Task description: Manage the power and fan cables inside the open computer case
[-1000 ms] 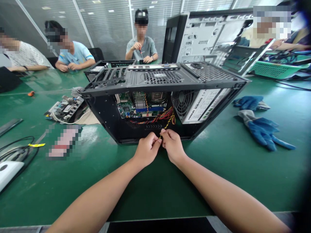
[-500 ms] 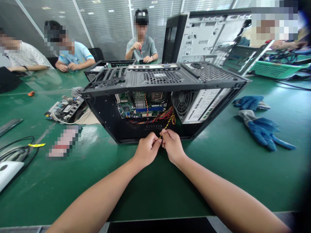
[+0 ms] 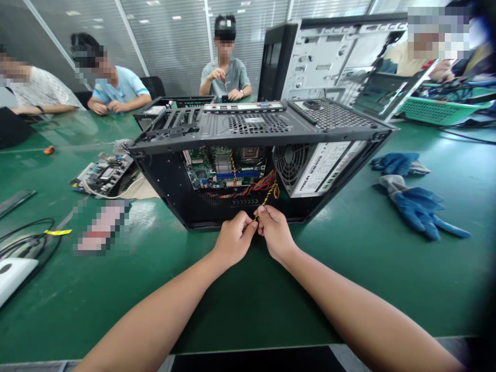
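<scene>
A black computer case lies open towards me on the green table. Inside it show a green motherboard, a power supply with a round fan grille, and red, black and yellow wires. One twisted yellow-and-black cable runs out over the case's near edge. My left hand pinches this cable close to its end. Right beside it, my right hand grips the same cable between closed fingers. The cable's tip is hidden by the fingers.
Blue gloves lie at the right, with a green basket of cables behind. Loose circuit boards, a phone and black cables are at the left. A second case stands behind. Several people sit around the table.
Both my hands stay at nearly the same place on the cable. At the far right, a person behind the basket has shifted a little.
</scene>
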Motion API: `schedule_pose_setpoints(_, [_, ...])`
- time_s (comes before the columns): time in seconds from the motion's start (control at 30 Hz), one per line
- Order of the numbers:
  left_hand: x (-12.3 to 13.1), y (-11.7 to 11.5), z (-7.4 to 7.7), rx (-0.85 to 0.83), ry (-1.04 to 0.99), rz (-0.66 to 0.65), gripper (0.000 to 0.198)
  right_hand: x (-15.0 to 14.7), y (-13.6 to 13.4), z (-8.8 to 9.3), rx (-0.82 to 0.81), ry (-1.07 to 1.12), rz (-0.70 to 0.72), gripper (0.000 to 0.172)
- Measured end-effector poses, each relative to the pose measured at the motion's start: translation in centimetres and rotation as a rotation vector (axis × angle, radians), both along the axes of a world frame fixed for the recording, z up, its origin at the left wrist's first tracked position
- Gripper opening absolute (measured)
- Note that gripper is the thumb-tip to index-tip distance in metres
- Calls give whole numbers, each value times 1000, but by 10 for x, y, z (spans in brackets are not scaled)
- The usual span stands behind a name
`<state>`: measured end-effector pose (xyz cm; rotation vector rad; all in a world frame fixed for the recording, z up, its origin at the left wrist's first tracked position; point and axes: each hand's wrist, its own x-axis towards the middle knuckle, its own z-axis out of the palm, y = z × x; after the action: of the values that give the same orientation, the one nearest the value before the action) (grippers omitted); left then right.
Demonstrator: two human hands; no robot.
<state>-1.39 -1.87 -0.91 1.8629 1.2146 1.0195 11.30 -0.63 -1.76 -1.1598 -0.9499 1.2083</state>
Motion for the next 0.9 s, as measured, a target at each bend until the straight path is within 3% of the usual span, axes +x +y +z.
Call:
schedule_pose_setpoints(0.43, [0,-2,1,0,5,34,21,1,-1,0,-18,-61,-32,41])
schedule_pose_setpoints(0.9, [1,-2,0,-1,12,30,18,1,-1,1,-32,-58,-38,39])
